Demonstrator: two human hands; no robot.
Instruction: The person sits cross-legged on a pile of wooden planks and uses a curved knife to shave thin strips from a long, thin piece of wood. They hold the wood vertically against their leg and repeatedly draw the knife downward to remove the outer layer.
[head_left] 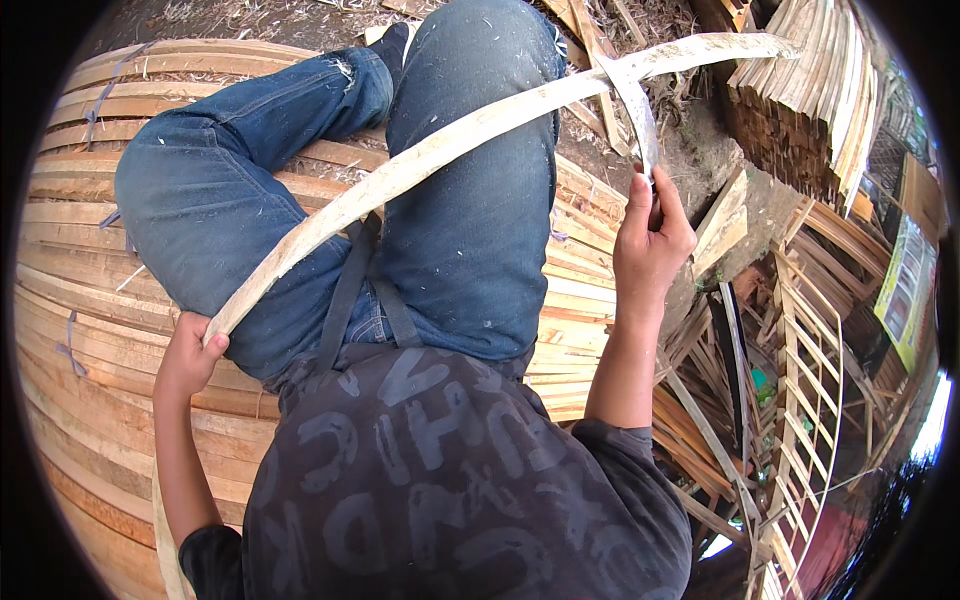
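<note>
A long pale bamboo strip point(440, 150) runs from lower left to upper right across my lap. My left hand point(188, 352) grips its lower end beside my left thigh. My right hand point(650, 235) is closed on the handle of a knife whose grey blade point(636, 105) points up and meets the strip near its far end. I sit in blue jeans point(470, 230) and a dark printed shirt point(440, 480) on a stack of bamboo slats.
Stacked split bamboo slats point(90, 300) lie under and left of me, some tied with cord. A bundle of cut slats point(810, 100) stands at upper right. A bamboo lattice frame point(810, 380) and loose offcuts lie at the right.
</note>
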